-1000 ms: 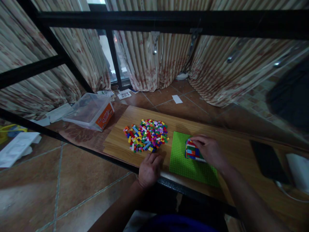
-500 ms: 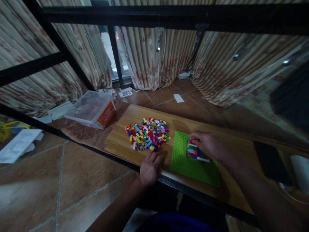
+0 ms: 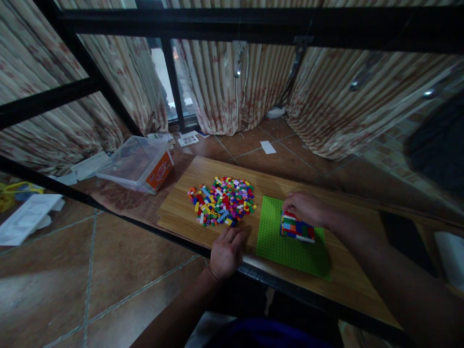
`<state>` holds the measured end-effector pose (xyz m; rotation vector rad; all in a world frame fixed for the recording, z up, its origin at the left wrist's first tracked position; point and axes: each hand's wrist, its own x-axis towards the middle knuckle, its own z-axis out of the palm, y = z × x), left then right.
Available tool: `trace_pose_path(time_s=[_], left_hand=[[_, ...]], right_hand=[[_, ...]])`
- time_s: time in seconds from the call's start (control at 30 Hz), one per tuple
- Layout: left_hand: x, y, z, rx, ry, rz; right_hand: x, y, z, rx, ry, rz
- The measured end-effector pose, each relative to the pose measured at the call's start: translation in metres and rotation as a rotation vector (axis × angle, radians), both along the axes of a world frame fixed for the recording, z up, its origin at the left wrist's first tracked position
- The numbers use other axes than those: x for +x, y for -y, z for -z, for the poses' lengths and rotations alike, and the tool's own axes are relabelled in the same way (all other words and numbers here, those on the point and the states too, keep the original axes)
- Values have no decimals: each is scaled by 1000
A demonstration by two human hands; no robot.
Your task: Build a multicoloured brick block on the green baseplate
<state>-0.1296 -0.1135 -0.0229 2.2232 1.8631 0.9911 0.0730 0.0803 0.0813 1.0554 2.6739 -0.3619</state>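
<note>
A green studded baseplate lies on the wooden tabletop, carrying a low block of multicoloured toy bricks. My right hand is over the far edge of that block, its fingertips pinched together and touching the bricks there. Whatever is between those fingers is hidden. To the left, my left hand rests at the table's near edge with its fingers curled in, and nothing shows in it. Just beyond it spreads a pile of loose toy bricks in many colours.
A clear plastic box with an orange label stands at the table's left end. Toward the right end lie a dark flat object and a white object. A black metal bar crosses in front of the curtains.
My right hand has shifted slightly away from me and to the left along the block's far edge, baring more of the block's right side. My left hand stays put.
</note>
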Motion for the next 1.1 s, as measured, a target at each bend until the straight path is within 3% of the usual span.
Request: trace_pose_path(time_s=[0.47,0.63,1.1], left_hand=[[1,-1,0,29,22,-1],[1,-1,1,37,8,-15],[1,-1,3,51,-18,-23]], right_hand=[[26,-21,26,-202,-389,68],[33,-22,34,-247,-436,74],[34,-22,24,-422,-451,-11]])
